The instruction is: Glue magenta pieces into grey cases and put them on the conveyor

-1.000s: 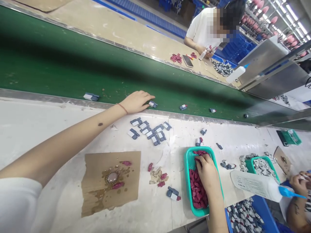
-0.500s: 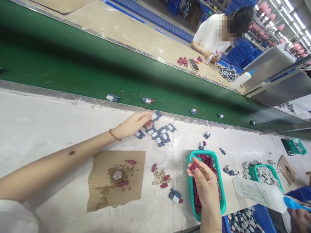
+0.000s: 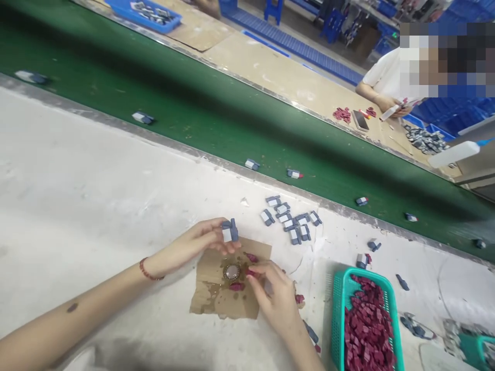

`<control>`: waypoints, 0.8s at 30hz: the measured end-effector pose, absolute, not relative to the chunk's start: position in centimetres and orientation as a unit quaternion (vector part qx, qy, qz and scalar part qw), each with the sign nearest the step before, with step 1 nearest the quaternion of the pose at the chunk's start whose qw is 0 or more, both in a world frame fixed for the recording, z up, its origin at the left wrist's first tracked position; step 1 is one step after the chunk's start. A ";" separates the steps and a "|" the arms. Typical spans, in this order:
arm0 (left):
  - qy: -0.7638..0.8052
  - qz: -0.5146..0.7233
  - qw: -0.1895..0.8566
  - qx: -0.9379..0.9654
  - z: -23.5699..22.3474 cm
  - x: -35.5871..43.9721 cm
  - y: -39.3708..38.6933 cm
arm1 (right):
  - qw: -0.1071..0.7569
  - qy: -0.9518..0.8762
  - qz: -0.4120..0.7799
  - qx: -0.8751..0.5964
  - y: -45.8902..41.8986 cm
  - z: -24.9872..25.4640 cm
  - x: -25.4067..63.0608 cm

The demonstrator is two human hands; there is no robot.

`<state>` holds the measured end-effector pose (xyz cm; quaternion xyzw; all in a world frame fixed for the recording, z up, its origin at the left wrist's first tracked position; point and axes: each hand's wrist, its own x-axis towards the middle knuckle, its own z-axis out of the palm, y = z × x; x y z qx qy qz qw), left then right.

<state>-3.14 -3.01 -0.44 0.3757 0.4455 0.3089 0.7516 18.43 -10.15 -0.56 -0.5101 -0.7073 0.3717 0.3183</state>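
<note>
Beyond the left hand (image 3: 203, 239), a stretch of white tabletop (image 3: 96, 206) runs up to a metal strip (image 3: 220, 166), with the green conveyor belt (image 3: 216, 129) on its far side. A broader stretch of tabletop spreads to the left of those fingers; the right fingers have tighter room. Under them lies a stained cardboard sheet (image 3: 204, 299), with a small round dish (image 3: 232, 272) just to their left and loose red pieces near on both its far and near sides.

Farther off and to the right of both sets of fingertips sits a cluster of blue-and-white parts (image 3: 288, 220). A teal basket (image 3: 338, 319) of red pieces stands well to the right, and a red-tipped part (image 3: 311, 334) shows partly behind the right wrist.

The left fingers hold a blue-and-white part (image 3: 229, 232) upright at their tips, the palm turned inward. The right hand (image 3: 276, 293) reaches leftward, thumb and forefinger pinching a red piece (image 3: 252, 271) just beside the dish.
</note>
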 end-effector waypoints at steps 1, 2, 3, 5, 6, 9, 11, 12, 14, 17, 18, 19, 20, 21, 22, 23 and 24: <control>0.447 0.307 0.751 0.377 -0.5 -3.4 -3.3 | 0.307 -0.740 0.351 -0.485 -10.0 -0.7 18.0; 0.447 0.304 0.751 0.379 -0.6 -3.5 -3.5 | 0.295 -0.767 0.330 -0.465 -9.9 -0.8 17.7; 0.447 0.300 0.752 0.380 -0.6 -3.6 -3.7 | 0.282 -0.790 0.310 -0.448 -9.8 -1.0 17.4; 0.445 0.295 0.755 0.380 -0.7 -3.8 -3.9 | 0.258 -0.825 0.271 -0.424 -9.6 -1.4 16.9; 0.448 0.293 0.754 0.381 -0.8 -3.9 -3.9 | 0.251 -0.838 0.251 -0.415 -9.6 -1.6 16.7; 0.476 0.287 0.734 0.390 -0.9 -4.1 -4.1 | 0.241 -0.864 0.185 -0.402 -9.6 -2.2 16.2; 0.498 0.291 0.719 0.388 -1.1 -4.2 -4.1 | 0.231 -0.872 0.153 -0.403 -9.6 -2.4 16.0; 0.504 0.298 0.717 0.378 -1.2 -4.3 -4.2 | 0.223 -0.875 0.145 -0.405 -9.7 -2.4 15.9; 0.500 0.319 0.726 0.347 -1.3 -4.2 -4.2 | 0.207 -0.878 0.147 -0.405 -9.8 -2.3 15.8; 0.478 0.352 0.747 0.299 -1.5 -4.0 -4.3 | 0.200 -0.880 0.152 -0.404 -9.8 -2.1 15.5; 0.473 0.355 0.753 0.288 -1.5 -3.9 -4.3 | 0.200 -0.879 0.149 -0.407 -9.8 -2.1 15.5; 0.470 0.355 0.758 0.280 -1.5 -3.9 -4.3 | 0.201 -0.877 0.146 -0.410 -9.8 -2.1 15.5; 0.470 0.352 0.762 0.274 -1.4 -3.8 -4.3 | 0.199 -0.876 0.144 -0.414 -9.9 -2.1 15.4; 0.470 0.346 0.766 0.270 -1.4 -3.8 -4.4 | 0.195 -0.876 0.145 -0.417 -9.9 -2.1 15.4; 0.470 0.337 0.771 0.268 -1.4 -3.7 -4.4 | 0.189 -0.876 0.149 -0.417 -9.9 -2.1 15.4; 0.467 0.328 0.777 0.266 -1.5 -3.7 -4.4 | 0.185 -0.877 0.154 -0.416 -10.0 -2.2 15.4; 0.462 0.318 0.784 0.265 -1.5 -3.8 -4.5 | 0.183 -0.877 0.158 -0.415 -10.0 -2.2 15.4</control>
